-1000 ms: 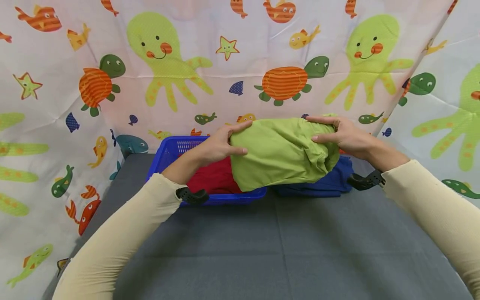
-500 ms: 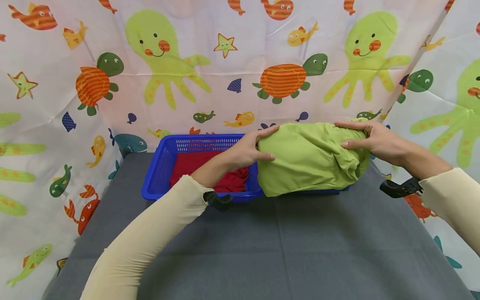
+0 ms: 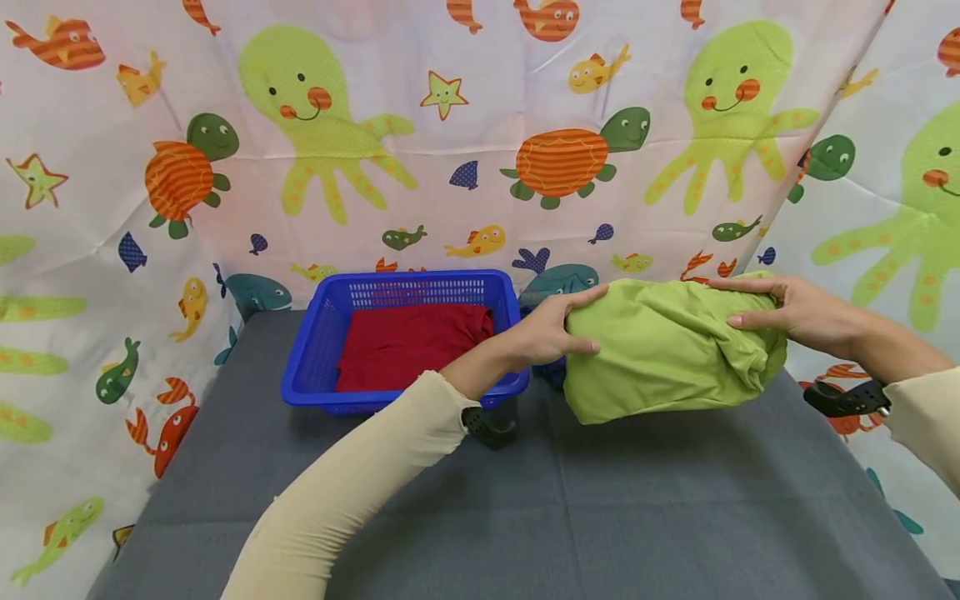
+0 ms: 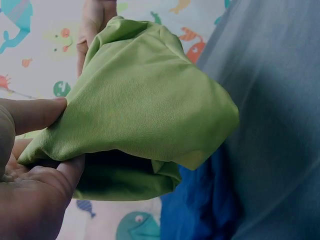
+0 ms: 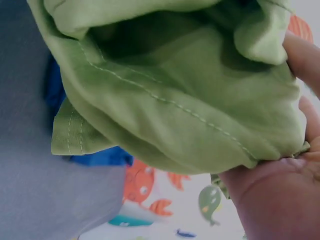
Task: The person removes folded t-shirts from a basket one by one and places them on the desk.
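My left hand pinches one end of the green cloth between thumb and fingers, and my right hand grips its other, more bunched end. I hold it in the air above the counter, outside the basket and to its right. The basket is blue, with slotted walls, and sits on the counter; inside, the red cloth lies flat along the bottom, rumpled at its back right corner. Near the basket's right side is the blue cloth, mostly hidden behind the green one.
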`<state>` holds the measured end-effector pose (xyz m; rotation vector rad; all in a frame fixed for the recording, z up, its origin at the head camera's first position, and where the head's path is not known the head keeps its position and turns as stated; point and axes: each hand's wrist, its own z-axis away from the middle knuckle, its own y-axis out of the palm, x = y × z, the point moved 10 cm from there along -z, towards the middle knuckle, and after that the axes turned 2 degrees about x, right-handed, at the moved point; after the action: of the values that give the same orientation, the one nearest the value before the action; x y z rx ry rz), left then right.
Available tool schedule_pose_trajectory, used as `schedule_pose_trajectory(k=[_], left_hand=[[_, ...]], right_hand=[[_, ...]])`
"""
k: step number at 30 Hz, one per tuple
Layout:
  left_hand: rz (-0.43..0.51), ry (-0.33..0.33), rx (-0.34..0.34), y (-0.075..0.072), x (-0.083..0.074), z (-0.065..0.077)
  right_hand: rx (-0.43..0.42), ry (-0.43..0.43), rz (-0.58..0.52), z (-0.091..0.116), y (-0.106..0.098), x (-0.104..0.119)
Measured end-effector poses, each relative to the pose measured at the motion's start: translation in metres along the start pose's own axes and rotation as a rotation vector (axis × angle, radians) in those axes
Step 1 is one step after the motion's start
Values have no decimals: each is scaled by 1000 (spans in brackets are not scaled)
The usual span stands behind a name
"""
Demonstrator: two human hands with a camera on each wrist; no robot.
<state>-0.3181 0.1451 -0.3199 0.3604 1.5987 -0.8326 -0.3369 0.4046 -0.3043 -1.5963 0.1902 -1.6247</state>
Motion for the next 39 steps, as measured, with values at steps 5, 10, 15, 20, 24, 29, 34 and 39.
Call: schedule_pose_trajectory(k=[5,10,15,20,24,29,34,39], left_hand=[[0,7,-9,12,7,-10],[68,-38,-9,28,19,-22],[119,-97,-11,48,30,-35],[165,-130,-12,66,42,-44],[171,-156,-18,82,53,-49],[146,-175,-25,101,64,-52],[123,-189,-72,116,75,-57],[109,-223,-90,133,88,-60]], right_hand=[[58,44,3,3,-2,-26],[109,60,-66,4,-1,-49],[130,117,-83,13,-5,-75],[164,131,-131,21,-7,-98],[144,159,-127,29,-6,-116],[101,181,-93,38,-4,-134],[147,234,-152,46,1,-153],[158,278,-171,55,9,-175]])
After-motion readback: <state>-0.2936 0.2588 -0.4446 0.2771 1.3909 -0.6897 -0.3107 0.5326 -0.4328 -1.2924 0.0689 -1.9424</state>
